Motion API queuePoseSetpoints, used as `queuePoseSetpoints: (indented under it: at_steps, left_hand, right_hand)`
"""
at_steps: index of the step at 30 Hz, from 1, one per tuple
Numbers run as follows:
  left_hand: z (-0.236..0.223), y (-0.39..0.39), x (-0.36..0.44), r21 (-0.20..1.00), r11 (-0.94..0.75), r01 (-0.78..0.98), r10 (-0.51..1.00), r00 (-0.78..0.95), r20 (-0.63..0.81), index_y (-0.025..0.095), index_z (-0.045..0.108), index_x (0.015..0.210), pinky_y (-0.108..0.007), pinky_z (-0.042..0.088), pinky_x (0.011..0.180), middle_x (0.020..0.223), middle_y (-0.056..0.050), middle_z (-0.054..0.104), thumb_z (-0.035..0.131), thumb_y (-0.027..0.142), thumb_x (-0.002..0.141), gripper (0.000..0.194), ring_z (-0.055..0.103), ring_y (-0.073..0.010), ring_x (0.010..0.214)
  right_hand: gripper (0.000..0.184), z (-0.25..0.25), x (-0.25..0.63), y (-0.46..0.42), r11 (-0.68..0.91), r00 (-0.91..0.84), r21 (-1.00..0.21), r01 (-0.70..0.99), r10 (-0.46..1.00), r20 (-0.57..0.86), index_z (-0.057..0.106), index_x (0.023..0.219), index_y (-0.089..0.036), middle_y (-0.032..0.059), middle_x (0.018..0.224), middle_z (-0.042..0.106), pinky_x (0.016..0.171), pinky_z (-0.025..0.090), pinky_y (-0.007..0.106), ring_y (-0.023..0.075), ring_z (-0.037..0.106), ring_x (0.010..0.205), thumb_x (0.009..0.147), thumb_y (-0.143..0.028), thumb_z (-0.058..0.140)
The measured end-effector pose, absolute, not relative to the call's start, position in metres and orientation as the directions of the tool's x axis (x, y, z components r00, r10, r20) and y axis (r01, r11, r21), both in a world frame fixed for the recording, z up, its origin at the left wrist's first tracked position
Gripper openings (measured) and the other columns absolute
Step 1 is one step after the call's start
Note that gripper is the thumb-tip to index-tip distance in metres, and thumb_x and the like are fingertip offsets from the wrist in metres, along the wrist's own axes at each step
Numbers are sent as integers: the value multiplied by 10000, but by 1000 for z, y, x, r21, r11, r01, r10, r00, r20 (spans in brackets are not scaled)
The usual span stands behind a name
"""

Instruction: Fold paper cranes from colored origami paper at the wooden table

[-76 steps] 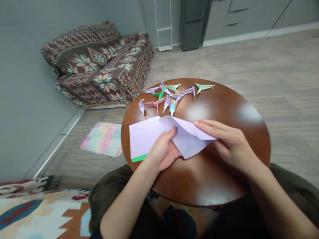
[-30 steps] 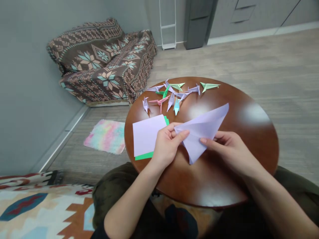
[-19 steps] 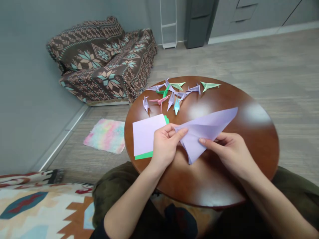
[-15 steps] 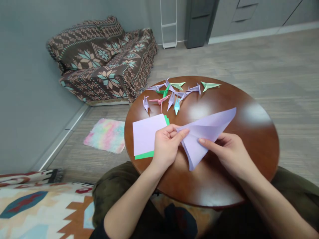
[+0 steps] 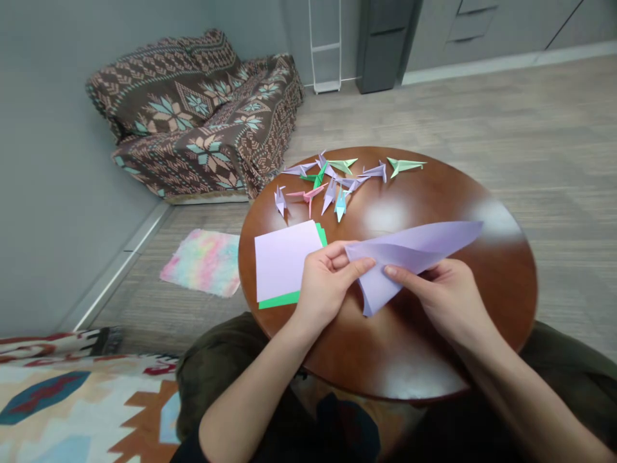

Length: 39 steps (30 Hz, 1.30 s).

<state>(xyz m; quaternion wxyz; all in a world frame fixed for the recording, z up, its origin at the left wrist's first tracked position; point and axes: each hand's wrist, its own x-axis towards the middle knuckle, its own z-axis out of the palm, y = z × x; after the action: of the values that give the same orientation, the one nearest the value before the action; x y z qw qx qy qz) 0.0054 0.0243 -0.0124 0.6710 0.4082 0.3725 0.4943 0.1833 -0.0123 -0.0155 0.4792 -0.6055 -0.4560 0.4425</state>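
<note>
Your left hand (image 5: 322, 283) reaches in from the lower left, its thumb on top and fingers curled beneath, pinching the left end of a folded lavender sheet (image 5: 414, 247). Your right hand (image 5: 448, 292) comes from the lower right, thumb pressed flat near the sheet's middle and the other fingers mostly hidden behind it. Both hands are nearly closed, with only the paper between thumb and fingers. You hold the sheet above the middle of the round table (image 5: 409, 366), its long point toward the right and a shorter corner hanging toward you.

From this view, your left hand and wrist cover the near right corner of the paper stack (image 5: 284, 260), lavender on top with green edges showing. Beyond it, folded paper birds crowd the far left side: lavender ones, a pink bird (image 5: 308, 195), a blue bird (image 5: 340, 204) and green ones.
</note>
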Motion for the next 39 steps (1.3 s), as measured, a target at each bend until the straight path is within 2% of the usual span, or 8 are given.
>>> queuePoseSetpoints:
  at_steps: [9,14,21,27,33,39]
  left_hand:
    - [-13,23,5,925,189,-329,964,240,-112,159,801,905,-271,594,767,890,-57,822,913,354,749,274,749,-167,756]
    - [-16,25,4,926,214,-312,966,208,-153,159,771,804,-289,602,685,726,-26,769,917,429,728,316,707,-159,642]
    - [-12,25,4,935,214,-281,970,173,-170,151,719,684,-244,574,590,631,-9,717,930,455,700,371,656,-127,567]
    - [-11,25,4,924,213,-319,968,199,-154,157,767,749,-270,632,654,692,-20,764,935,418,704,314,714,-145,620]
    - [-8,24,3,938,174,-299,983,103,-150,167,824,933,-241,623,631,769,-31,805,938,387,700,340,737,-157,666]
    - [-8,22,5,930,143,-338,989,93,-118,180,853,952,-274,654,668,804,-41,821,928,345,712,301,754,-176,694]
  right_hand:
    - [254,-13,181,-12,-129,178,-985,117,978,-107,819,769,-207,43,723,784,615,546,343,257,709,704,749,-451,887]
    - [259,-11,179,-13,-125,176,-986,110,979,-104,836,848,-212,47,825,823,687,589,360,264,730,755,757,-449,884]
    - [253,-11,178,-14,-82,140,-985,154,988,-60,835,866,-203,50,835,824,668,581,350,266,731,756,799,-446,849]
    - [283,-11,182,-12,-117,161,-986,122,982,-96,840,866,-210,57,839,832,642,591,358,268,736,727,761,-469,882]
    - [302,-14,186,-11,-119,152,-988,96,983,-104,846,867,-213,63,875,840,690,616,378,283,757,764,733,-477,907]
    - [294,-15,186,-11,-128,146,-989,68,982,-117,849,870,-225,50,874,841,693,613,363,271,756,764,725,-471,921]
